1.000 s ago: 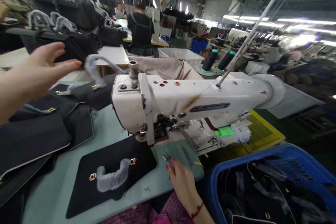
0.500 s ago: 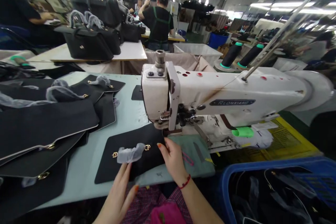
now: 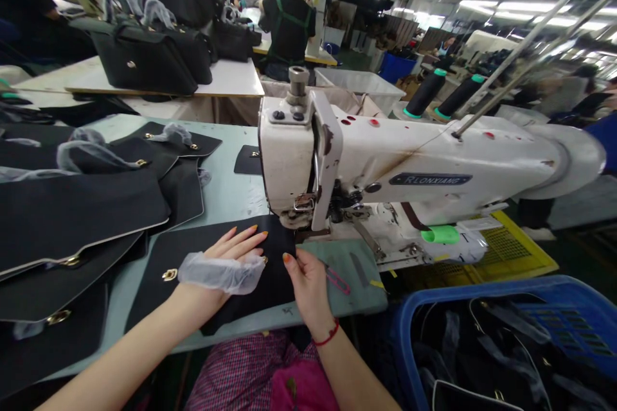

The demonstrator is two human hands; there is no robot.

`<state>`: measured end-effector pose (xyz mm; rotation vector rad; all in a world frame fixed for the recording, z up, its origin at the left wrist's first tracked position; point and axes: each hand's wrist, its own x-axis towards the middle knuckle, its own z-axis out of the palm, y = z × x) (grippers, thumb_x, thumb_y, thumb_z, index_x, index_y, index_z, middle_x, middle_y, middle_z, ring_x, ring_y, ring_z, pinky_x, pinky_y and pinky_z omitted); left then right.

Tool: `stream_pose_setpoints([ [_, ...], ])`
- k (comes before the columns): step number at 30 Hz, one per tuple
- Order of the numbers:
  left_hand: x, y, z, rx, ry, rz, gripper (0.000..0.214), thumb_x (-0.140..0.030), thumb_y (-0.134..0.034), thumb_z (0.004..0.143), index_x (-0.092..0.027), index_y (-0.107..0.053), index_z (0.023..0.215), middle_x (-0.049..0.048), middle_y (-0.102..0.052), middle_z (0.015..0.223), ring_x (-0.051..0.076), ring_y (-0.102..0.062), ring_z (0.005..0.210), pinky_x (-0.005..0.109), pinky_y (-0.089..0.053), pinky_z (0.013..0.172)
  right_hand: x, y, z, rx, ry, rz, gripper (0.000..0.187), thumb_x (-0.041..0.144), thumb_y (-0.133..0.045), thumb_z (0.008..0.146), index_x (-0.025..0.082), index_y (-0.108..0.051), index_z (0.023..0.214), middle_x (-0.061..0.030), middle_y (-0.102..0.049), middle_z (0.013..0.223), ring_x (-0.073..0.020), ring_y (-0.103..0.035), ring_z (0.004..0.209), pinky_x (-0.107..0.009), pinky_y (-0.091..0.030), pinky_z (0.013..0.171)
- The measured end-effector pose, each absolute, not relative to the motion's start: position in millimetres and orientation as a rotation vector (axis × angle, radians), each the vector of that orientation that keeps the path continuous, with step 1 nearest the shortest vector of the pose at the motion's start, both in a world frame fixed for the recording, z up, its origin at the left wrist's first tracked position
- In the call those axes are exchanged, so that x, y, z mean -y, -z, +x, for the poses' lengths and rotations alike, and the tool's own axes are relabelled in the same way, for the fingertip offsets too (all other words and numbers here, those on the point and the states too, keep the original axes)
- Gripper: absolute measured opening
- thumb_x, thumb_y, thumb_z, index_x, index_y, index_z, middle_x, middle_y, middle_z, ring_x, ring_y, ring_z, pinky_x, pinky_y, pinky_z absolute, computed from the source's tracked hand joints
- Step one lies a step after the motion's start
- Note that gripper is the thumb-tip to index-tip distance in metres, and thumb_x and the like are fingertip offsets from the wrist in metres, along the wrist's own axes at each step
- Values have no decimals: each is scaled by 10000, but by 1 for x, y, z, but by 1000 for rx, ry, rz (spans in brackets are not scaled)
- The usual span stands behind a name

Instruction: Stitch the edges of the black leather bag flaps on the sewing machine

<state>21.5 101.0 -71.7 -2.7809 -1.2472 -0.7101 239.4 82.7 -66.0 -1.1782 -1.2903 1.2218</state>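
Note:
A black bag panel [image 3: 272, 289] lies on the pale green sewing table [image 3: 229, 192], its right edge at the foot area of a white sewing machine [image 3: 289, 154]. A plastic-wrapped handle [image 3: 216, 276] is fixed to the panel by gold fittings [image 3: 169, 275]. My left hand [image 3: 236, 245] rests flat on the panel, fingers stretched out, with the handle lying across its back. Thumb uppermost, my right hand [image 3: 308, 286] pinches the panel's right edge close in front of the machine. The needle and the fingers beneath the edge are hidden.
Several black panels with wrapped handles [image 3: 77, 212] are piled at the left. A blue basket [image 3: 409, 334] of similar pieces stands at the right. A pink tool [image 3: 339, 280] lies beside my right hand. Finished black bags [image 3: 139, 61] and a co-worker [image 3: 286, 19] are beyond.
My left hand has moved up and forward from the handle's near edge, now under the handle and flat on the panel. The panel has turned and shifted slightly left; my right hand stays at its edge.

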Motion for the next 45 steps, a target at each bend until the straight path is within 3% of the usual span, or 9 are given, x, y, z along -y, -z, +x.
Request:
stream_pose_setpoints([
  [4, -102, 60, 27, 1196, 595, -2707, 282, -288, -427, 950, -251, -645, 1125, 5, -560, 1377, 186, -485, 1304, 390, -337, 1149, -81, 72, 239, 1236, -1278, -1193, 323, 427, -546, 915, 133, -649, 825, -5, -547, 689, -117, -437, 621, -212, -342, 561],
  [10, -96, 70, 28, 1164, 587, -2644, 283, -250, -400, 957, -216, -596, 1158, 31, -533, 1405, 152, -459, 1322, 326, -355, 1136, -81, 74, 241, 1239, -1252, -1231, 339, 430, -559, 907, 143, -579, 729, 25, -448, 628, -96, -353, 577, -205, -274, 515],
  [15, -94, 66, 23, 1222, 530, -2733, 350, -265, -445, 938, -219, -504, 1280, 49, -448, 1474, 171, -404, 1363, 375, -296, 1173, -82, 70, 240, 1225, -1296, -1228, 343, 447, -559, 903, 141, -579, 750, 23, -455, 634, -95, -354, 572, -205, -260, 503],
  [22, -106, 70, 17, 1116, 569, -2729, 358, -261, -466, 923, -185, -503, 1271, 118, -480, 1441, 239, -441, 1339, 434, -380, 1117, -93, 65, 239, 1270, -1254, -1236, 354, 462, -541, 905, 155, -563, 730, 21, -440, 639, -104, -354, 577, -211, -271, 508],
  [26, -114, 65, 21, 1085, 666, -2707, 386, -294, -455, 935, -180, -471, 1303, 120, -530, 1394, 241, -498, 1292, 411, -426, 1079, -99, 66, 238, 1305, -1229, -1241, 359, 472, -534, 910, 157, -578, 744, 20, -452, 640, -107, -366, 577, -211, -289, 511],
  [33, -119, 55, 24, 1506, 733, -2811, 483, -434, -475, 926, -183, -448, 1338, 102, -544, 1365, 253, -541, 1240, 395, -440, 1066, -103, 62, 241, 1395, -1114, -1300, 422, 490, -509, 927, 161, -542, 663, 32, -405, 597, -102, -361, 563, -218, -284, 512],
  [38, -120, 65, 18, 1432, 838, -2847, 456, -483, -554, 878, -207, -519, 1240, 85, -532, 1377, 246, -557, 1222, 373, -435, 1078, -91, 59, 252, 1500, -1122, -1302, 385, 451, -480, 952, 170, -568, 705, 19, -462, 615, -118, -446, 584, -213, -353, 534],
  [45, -128, 74, 23, 1688, 932, -2907, 459, -553, -537, 862, -210, -593, 1162, 79, -604, 1310, 230, -620, 1138, 365, -486, 1029, -67, 62, 262, 1401, -1450, -1245, 306, 452, -489, 950, 176, -614, 904, -14, -635, 749, -163, -682, 647, -193, -474, 506],
])
